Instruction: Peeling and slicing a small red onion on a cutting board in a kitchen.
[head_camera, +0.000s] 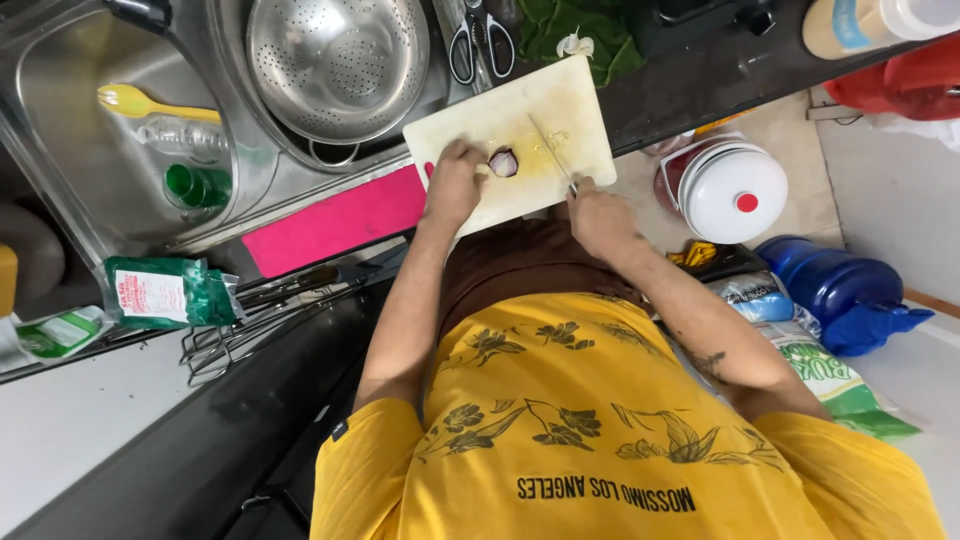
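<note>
a small red onion is pinned on a worn, pale plastic cutting board by the curled left hand, while a slim steel knife is gripped in the closed right hand. the onion looks halved, with most slicing judged undone; few cut pieces are seen.
</note>
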